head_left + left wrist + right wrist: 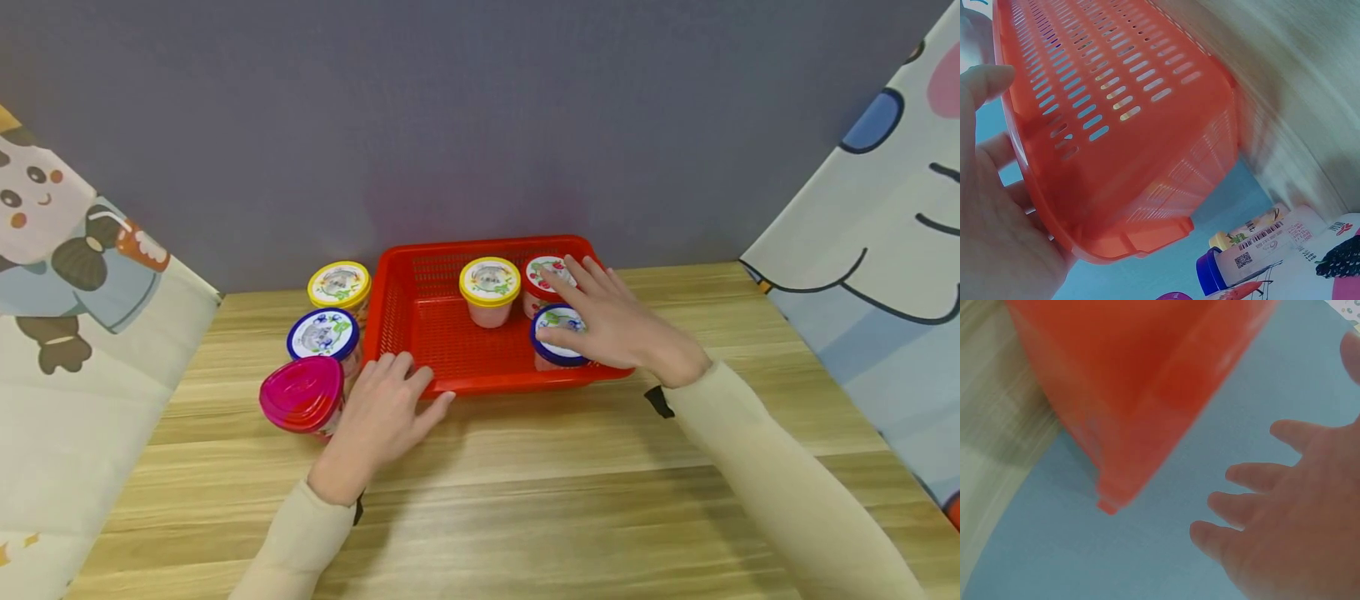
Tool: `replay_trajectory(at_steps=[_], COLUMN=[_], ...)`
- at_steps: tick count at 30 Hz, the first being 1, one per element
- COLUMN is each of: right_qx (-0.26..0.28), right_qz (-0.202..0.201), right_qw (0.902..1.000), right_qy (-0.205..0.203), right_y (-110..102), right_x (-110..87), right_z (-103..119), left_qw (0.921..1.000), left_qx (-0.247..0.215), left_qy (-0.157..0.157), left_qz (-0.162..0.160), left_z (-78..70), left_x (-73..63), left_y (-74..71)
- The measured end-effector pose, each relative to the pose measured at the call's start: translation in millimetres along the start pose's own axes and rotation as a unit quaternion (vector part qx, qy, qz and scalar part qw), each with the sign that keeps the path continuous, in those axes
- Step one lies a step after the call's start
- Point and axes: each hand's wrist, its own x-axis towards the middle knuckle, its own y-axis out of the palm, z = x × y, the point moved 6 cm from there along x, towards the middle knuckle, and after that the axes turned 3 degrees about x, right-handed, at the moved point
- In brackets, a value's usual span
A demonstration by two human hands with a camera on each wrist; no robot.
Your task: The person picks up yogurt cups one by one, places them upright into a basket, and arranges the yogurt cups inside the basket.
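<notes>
A red plastic basket [450,385] stands on the table. My left hand [382,408] holds its front left corner; in the left wrist view the fingers hook over the basket rim [1054,231]. Inside sit a yellow-lidded tub [490,283], a red-lidded tub [540,287] and a blue-lidded tub [558,358]. Above the basket's right end, my right hand [618,325] spreads its fingers and partly covers the red and blue lids. In the right wrist view those fingers hold nothing and appear apart from the basket corner [1141,425].
Left of the basket, three tubs form a row: one yellow-lidded [339,285], one blue-lidded [324,333], and one with a rounded pink lid [302,393] beside my left hand. A grey wall [480,125] rises behind the wooden table [525,500]. Cartoon-printed sheets [75,250] flank both sides.
</notes>
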Motion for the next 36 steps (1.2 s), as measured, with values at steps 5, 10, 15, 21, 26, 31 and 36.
replay_trajectory(at_steps=[5, 10, 15, 21, 26, 31, 36], right_qx=[-0.004, 0.002, 0.016, 0.026, 0.041, 0.043, 0.045], right_qz=[-0.018, -0.028, -0.036, -0.053, -0.067, -0.070, -0.086], right_qw=[0.9998, 0.9996, 0.9992, 0.9982, 0.9969, 0.9966, 0.9953], right_qy=[-0.002, -0.001, 0.001, 0.001, 0.000, 0.007, 0.002], right_y=[5, 11, 18, 25, 27, 30, 33], right_x=[-9.5, -18.6, -25.3, -32.7, -37.8, -42.3, -46.0], right_z=[-1, -1, -2, -1, 1, 2, 5], left_qw=[1.0000, 0.9999, 0.9998, 1.0000, 1.0000, 1.0000, 0.9999], left_qx=[-0.002, -0.003, -0.004, -0.007, -0.008, -0.008, -0.008], left_qy=[-0.006, -0.008, -0.009, -0.004, 0.000, 0.000, -0.002], left_qz=[0.007, 0.014, 0.015, 0.004, 0.000, 0.002, 0.006], left_z=[1.0, 1.5, 2.2, 2.1, 1.9, 1.9, 2.2], left_x=[-0.4, -0.4, -0.3, -0.7, -0.5, -0.3, -0.4], left_y=[1.0, 2.0, 2.8, 2.0, 2.1, 2.1, 2.0])
